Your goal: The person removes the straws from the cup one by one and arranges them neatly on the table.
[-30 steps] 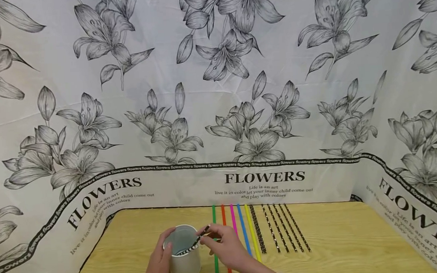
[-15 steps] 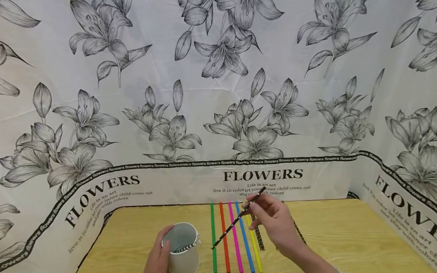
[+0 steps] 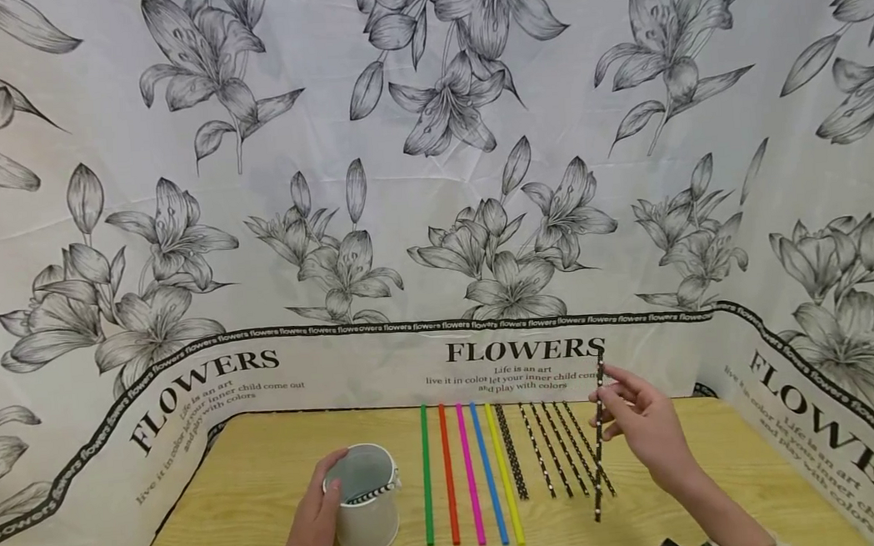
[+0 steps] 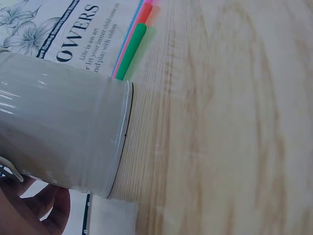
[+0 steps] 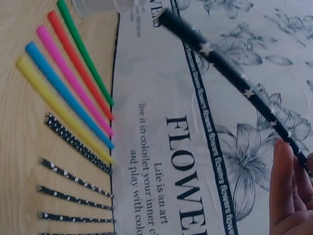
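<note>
My left hand (image 3: pixel 312 514) grips the side of a small white bucket (image 3: pixel 368 532), thumb near the rim and fingers round the far side. A black-and-white striped strip (image 3: pixel 370 497) shows inside the bucket's rim. My right hand (image 3: pixel 645 423) pinches a black paper straw (image 5: pixel 230 73) with white stars near its upper part, held nearly upright. In the head view this straw overlaps the rightmost of several thin black patterned straws (image 3: pixel 556 449) lying on the table.
Left of the thin straws lie a green straw (image 3: pixel 427 474), a red one, a pink one, a blue one and a yellow straw (image 3: pixel 505 473), then a thicker dotted black strip (image 3: pixel 511 452). A flower-printed cloth (image 3: pixel 383 368) walls the wooden table (image 3: pixel 255 484) at back and sides.
My right hand has carried the star-patterned straw from the bucket's mouth rightward to the row's right end, turning it from slanted to nearly upright. My left hand stays on the bucket.
</note>
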The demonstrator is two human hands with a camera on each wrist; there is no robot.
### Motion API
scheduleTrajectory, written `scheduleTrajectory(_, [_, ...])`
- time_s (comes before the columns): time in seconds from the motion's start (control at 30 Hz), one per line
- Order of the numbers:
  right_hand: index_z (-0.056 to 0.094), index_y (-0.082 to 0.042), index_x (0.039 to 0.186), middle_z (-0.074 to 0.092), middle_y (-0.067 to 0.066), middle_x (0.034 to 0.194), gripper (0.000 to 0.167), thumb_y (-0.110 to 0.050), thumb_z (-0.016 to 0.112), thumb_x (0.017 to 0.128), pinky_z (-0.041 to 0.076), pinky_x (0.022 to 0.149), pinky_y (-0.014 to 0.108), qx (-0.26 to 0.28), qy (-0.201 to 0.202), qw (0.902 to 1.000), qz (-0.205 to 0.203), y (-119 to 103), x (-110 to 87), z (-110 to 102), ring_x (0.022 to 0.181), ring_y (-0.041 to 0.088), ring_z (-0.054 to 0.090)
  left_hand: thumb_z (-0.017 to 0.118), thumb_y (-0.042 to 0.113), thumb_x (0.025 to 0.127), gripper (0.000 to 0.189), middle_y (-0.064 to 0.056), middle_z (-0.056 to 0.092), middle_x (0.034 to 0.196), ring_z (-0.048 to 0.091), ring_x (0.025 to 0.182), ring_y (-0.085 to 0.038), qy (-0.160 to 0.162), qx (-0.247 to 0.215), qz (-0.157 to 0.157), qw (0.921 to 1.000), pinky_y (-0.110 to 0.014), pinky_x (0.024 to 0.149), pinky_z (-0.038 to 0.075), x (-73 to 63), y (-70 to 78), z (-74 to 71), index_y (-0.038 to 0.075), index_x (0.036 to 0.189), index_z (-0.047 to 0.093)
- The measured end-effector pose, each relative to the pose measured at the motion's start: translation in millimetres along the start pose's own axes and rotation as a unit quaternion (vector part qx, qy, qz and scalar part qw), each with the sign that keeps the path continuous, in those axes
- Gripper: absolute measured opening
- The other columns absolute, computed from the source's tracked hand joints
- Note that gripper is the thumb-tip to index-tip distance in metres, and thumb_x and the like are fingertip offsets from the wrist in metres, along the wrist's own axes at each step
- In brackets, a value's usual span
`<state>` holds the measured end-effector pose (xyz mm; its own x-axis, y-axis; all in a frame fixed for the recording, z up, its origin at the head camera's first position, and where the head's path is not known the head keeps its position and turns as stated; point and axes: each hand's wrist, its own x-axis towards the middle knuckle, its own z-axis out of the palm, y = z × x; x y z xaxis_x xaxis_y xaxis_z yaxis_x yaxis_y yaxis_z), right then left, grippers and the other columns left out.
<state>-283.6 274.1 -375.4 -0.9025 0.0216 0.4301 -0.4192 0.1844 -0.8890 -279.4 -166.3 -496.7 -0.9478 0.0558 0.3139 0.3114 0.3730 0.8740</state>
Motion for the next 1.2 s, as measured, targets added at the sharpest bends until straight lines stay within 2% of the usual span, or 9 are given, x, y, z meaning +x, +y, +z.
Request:
scheduleTrajectory(0.1, [0.041, 0.002, 0.139, 0.067, 0.004, 0.094, 0.046, -0.013, 0.057, 0.099, 0.054, 0.053, 0.032, -0.015, 0.019, 0.9997, -0.010, 13.9, 2.9, -13.2, 0.067, 0.023, 0.066, 0.034, 0.016, 0.106, 0.038, -0.011, 0.052, 0.135, 0.049, 0.121, -0.027, 0.006, -0.001, -0.001, 1.0000, -0.052, 0.098, 0.039, 0.4, 0.1, -0.8, 0.020, 0.143, 0.040])
scheduleTrajectory(0.2, [0.048, 0.001, 0.127, 0.067, -0.001, 0.092, 0.034, -0.014, 0.057, 0.098, 0.053, 0.051, 0.032, -0.037, 0.034, 0.9987, -0.011, 27.8, 6.9, -22.3, 0.064, 0.023, 0.066, 0.035, 0.016, 0.105, 0.038, -0.011, 0.052, 0.135, 0.049, 0.121, -0.027, 0.014, 0.003, 0.002, 0.9999, -0.052, 0.099, 0.038, 0.2, -1.1, -2.3, 0.020, 0.142, 0.041])
scheduleTrajectory(0.3, [0.054, 0.001, 0.116, 0.067, -0.004, 0.091, 0.026, -0.016, 0.059, 0.098, 0.053, 0.050, 0.032, -0.049, 0.043, 0.9979, 0.002, 40.9, 11.5, -29.4, 0.063, 0.022, 0.066, 0.036, 0.015, 0.105, 0.038, -0.010, 0.053, 0.134, 0.050, 0.120, -0.026, 0.022, 0.010, 0.005, 0.9997, -0.051, 0.099, 0.038, -0.5, -3.3, -3.9, 0.020, 0.142, 0.042])
scheduleTrajectory(0.4, [0.058, -0.002, 0.112, 0.066, -0.005, 0.088, 0.023, -0.018, 0.062, 0.096, 0.053, 0.051, 0.032, -0.054, 0.053, 0.9967, 0.028, 52.7, 15.8, -35.9, 0.064, 0.019, 0.067, 0.036, 0.015, 0.105, 0.038, -0.009, 0.053, 0.134, 0.050, 0.120, -0.025, 0.020, 0.014, 0.006, 0.9997, -0.049, 0.098, 0.039, -1.0, -5.0, -5.0, 0.020, 0.142, 0.042])
scheduleTrajectory(0.63, [0.060, 0.001, 0.118, 0.064, -0.005, 0.094, 0.037, -0.025, 0.066, 0.093, 0.055, 0.060, 0.032, -0.084, 0.056, 0.9919, 0.076, 75.6, 24.1, -47.5, 0.072, 0.014, 0.068, 0.035, 0.015, 0.105, 0.039, -0.010, 0.051, 0.137, 0.048, 0.123, -0.026, 0.013, 0.002, -0.001, 0.9999, -0.052, 0.100, 0.037, -1.5, -6.5, -4.6, 0.019, 0.143, 0.040])
scheduleTrajectory(0.8, [0.064, 0.000, 0.117, 0.065, -0.005, 0.094, 0.039, -0.027, 0.070, 0.091, 0.056, 0.062, 0.032, -0.086, 0.060, 0.9884, 0.110, 90.3, 24.6, -56.1, 0.074, 0.011, 0.067, 0.036, 0.016, 0.105, 0.038, -0.010, 0.052, 0.135, 0.050, 0.121, -0.027, 0.010, 0.002, -0.002, 1.0000, -0.051, 0.098, 0.039, -2.6, -7.0, 0.3, 0.020, 0.142, 0.042])
scheduleTrajectory(0.93, [0.062, 0.001, 0.123, 0.064, -0.007, 0.095, 0.043, -0.028, 0.068, 0.092, 0.056, 0.064, 0.031, -0.101, 0.063, 0.9835, 0.136, 99.1, 25.9, -56.2, 0.077, 0.010, 0.065, 0.035, 0.017, 0.105, 0.038, -0.010, 0.051, 0.137, 0.049, 0.121, -0.026, -0.001, -0.006, -0.006, 1.0000, -0.051, 0.099, 0.038, -2.4, -5.6, 1.4, 0.020, 0.143, 0.040])
scheduleTrajectory(1.1, [0.056, 0.004, 0.131, 0.063, 0.009, 0.108, 0.046, -0.025, 0.061, 0.097, 0.055, 0.066, 0.029, -0.139, 0.055, 0.9766, 0.154, 104.0, 31.7, -49.8, 0.083, 0.012, 0.063, 0.035, 0.017, 0.105, 0.038, -0.009, 0.052, 0.136, 0.050, 0.121, -0.026, 0.000, -0.005, -0.010, 0.9999, -0.051, 0.098, 0.038, -1.9, -3.3, 0.1, 0.021, 0.143, 0.040])
scheduleTrajectory(1.2, [0.052, 0.005, 0.135, 0.060, 0.019, 0.118, 0.046, -0.023, 0.058, 0.098, 0.054, 0.067, 0.029, -0.153, 0.035, 0.9740, 0.164, 104.4, 37.1, -47.4, 0.086, 0.014, 0.061, 0.035, 0.018, 0.106, 0.038, -0.010, 0.051, 0.136, 0.050, 0.121, -0.027, -0.003, -0.006, -0.009, 0.9999, -0.052, 0.098, 0.038, -0.3, -3.1, 0.0, 0.021, 0.143, 0.039])
